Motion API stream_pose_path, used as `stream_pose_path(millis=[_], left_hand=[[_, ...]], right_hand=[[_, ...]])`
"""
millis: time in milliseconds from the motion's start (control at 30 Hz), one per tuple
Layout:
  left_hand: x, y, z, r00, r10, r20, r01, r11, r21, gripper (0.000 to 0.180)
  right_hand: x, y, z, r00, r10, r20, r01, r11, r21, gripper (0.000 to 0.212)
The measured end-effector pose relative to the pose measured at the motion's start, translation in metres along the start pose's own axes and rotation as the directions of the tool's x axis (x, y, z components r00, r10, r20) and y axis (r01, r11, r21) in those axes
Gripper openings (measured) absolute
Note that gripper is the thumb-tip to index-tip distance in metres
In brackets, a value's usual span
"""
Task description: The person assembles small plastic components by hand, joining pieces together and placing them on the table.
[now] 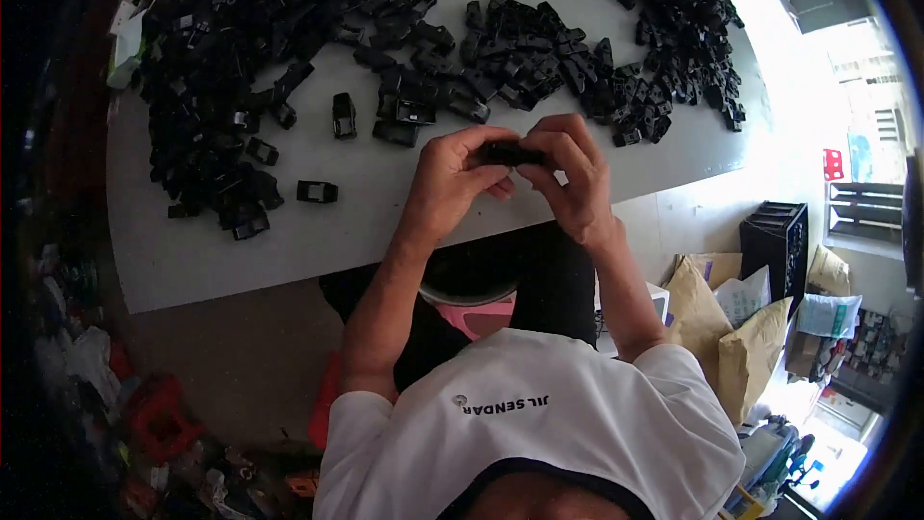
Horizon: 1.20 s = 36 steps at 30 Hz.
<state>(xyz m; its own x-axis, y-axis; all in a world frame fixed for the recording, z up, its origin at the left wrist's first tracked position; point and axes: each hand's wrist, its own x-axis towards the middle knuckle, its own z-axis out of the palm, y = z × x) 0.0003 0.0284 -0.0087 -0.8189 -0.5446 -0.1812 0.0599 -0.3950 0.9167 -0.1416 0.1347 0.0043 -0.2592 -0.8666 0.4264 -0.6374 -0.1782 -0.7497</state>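
Observation:
My left hand (452, 178) and my right hand (573, 173) meet above the near edge of a white table (221, 250). Between the fingertips of both hands sits a small black plastic part (508, 152), gripped from each side. Most of that part is hidden by my fingers. Just beyond my hands lie loose black parts, the nearest being a black piece (397, 132) and an upright black piece (344, 116).
Big heaps of black plastic parts (539, 48) cover the far half of the table, with another heap (221, 67) at the left. A single part (317, 192) lies apart. A black crate (775, 241) and brown paper bags (731, 327) stand at the right. Clutter lies on the floor at the left.

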Motion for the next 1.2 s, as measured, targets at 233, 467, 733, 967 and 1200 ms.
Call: stream_pose_path(millis=[233, 467, 733, 967, 1200], left_hand=[[-0.001, 0.001, 0.002, 0.998, -0.061, -0.028, 0.063, 0.997, 0.051, 0.034], [-0.001, 0.0, 0.002, 1.0, -0.025, 0.009, 0.025, 1.0, 0.005, 0.034], [-0.006, 0.001, 0.009, 0.993, 0.08, -0.091, -0.084, 0.995, -0.045, 0.022], [-0.014, 0.009, -0.003, 0.985, 0.138, 0.103, -0.149, 0.983, 0.104, 0.024], [-0.023, 0.023, -0.032, 0.814, 0.572, -0.104, -0.041, 0.234, 0.971, 0.035]], right_hand=[[-0.003, 0.003, 0.0, 0.998, 0.054, 0.017, -0.054, 0.999, -0.004, 0.027], [-0.001, 0.008, 0.004, 0.999, 0.024, 0.027, -0.024, 0.999, 0.024, 0.029], [-0.004, -0.012, 0.002, 0.981, 0.172, 0.092, -0.175, 0.984, 0.018, 0.021], [-0.019, -0.022, 0.003, 0.935, 0.333, 0.12, -0.347, 0.929, 0.132, 0.018], [-0.095, -0.013, 0.037, 0.944, -0.058, 0.326, 0.098, 0.989, -0.11, 0.028]])
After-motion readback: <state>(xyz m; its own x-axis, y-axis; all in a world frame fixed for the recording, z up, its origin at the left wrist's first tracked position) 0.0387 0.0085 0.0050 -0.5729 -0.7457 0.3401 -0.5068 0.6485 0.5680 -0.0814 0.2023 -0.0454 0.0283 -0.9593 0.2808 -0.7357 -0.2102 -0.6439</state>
